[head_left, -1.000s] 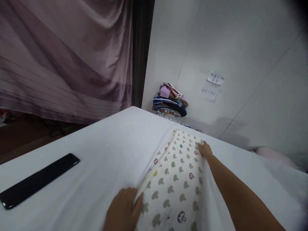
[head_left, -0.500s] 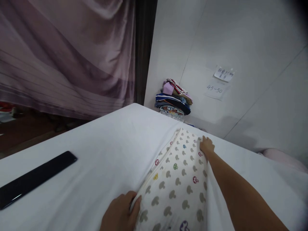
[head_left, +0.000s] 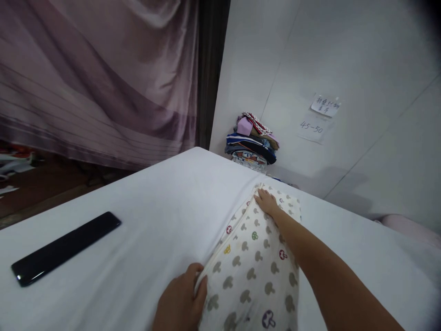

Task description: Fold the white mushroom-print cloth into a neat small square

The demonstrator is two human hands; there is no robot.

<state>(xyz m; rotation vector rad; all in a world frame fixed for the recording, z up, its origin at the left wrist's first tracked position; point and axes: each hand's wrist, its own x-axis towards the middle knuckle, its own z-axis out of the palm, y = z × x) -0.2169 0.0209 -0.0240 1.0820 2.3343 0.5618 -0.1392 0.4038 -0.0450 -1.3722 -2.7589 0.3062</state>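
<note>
A white cloth (head_left: 255, 262) printed with grey and coloured mushrooms lies folded lengthwise on the white table, its layered edge running along the left side. At the near end of that edge, my left hand (head_left: 182, 294) pinches the cloth between thumb and fingers. My right hand (head_left: 267, 202) rests on top of the cloth near its far left corner, fingers stretched out over the fabric. The right forearm crosses above the cloth and covers part of its right side. The near end of the cloth runs out of view.
To the left on the white table (head_left: 148, 220) lies a glossy black bar (head_left: 65, 248). Beyond the far edge, a stack of folded fabrics (head_left: 253, 140) stands against the wall. Handwritten papers (head_left: 313, 126) hang there. A mauve curtain (head_left: 103, 82) fills the back left.
My right hand has moved left across the far end of the cloth, from its right edge to its left corner. My left hand keeps its pinch. The view has shifted slightly.
</note>
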